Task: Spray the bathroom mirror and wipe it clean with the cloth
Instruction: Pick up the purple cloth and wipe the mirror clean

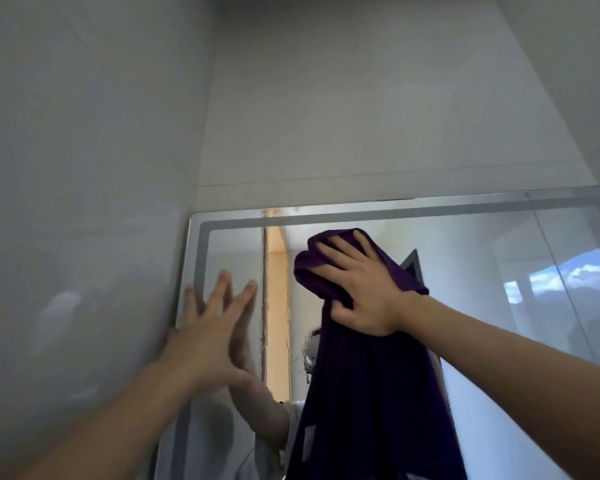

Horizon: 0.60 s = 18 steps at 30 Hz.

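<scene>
The bathroom mirror fills the lower half of the head view, with a frosted border along its top and left edges. My right hand presses a dark purple cloth flat against the glass near the mirror's upper middle; the cloth's loose end hangs straight down. My left hand lies flat with fingers spread on the mirror's left edge, holding nothing. No spray bottle is in view.
A glossy grey tiled wall runs close along the mirror's left side. Pale wall tiles rise above the mirror. The glass reflects a doorway, a bright window and part of the person.
</scene>
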### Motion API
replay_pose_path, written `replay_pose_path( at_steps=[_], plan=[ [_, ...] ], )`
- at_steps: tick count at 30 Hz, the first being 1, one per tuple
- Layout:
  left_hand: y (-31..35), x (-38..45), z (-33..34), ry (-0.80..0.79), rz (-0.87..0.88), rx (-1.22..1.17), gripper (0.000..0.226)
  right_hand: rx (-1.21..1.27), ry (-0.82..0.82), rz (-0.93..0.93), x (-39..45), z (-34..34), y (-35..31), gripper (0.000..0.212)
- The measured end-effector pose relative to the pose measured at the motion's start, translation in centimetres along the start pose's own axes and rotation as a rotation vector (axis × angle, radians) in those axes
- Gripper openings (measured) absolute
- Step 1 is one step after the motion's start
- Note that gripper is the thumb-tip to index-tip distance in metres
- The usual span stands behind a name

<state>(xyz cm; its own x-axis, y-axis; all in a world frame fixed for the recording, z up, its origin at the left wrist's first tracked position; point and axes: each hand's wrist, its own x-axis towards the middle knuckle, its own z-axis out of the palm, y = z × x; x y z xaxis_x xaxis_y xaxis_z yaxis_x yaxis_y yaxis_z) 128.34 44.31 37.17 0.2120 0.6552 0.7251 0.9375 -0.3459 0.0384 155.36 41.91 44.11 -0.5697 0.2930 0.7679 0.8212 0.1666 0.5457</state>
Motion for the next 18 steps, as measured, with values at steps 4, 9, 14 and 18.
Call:
replay_pose_path(
  at_steps=[4, 9, 14, 18],
  plan=[
    [-2.1, -0.5, 0.7, -0.01, 0.018, 0.066, 0.147, -0.06, -0.011, -0.024, -0.8, -0.5, 1.9, 0.075],
    [-1.3, -0.4, 0.3, -0.033, 0.031, 0.088, 0.147, -0.096, -0.006, 0.245, 3.1, -0.8, -0.1, 0.082],
    [-1.7, -0.7, -0.4, -0.048, 0.038, 0.021, 0.146, -0.106, 0.023, 0.266, 6.6, 0.2, -4.2, 0.075],
    [-2.1, -0.8, -0.4, -0.05, 0.04, -0.031, 0.145, -0.08, -0.033, 0.037, 4.7, 2.2, -6.5, 0.075]
  ],
)
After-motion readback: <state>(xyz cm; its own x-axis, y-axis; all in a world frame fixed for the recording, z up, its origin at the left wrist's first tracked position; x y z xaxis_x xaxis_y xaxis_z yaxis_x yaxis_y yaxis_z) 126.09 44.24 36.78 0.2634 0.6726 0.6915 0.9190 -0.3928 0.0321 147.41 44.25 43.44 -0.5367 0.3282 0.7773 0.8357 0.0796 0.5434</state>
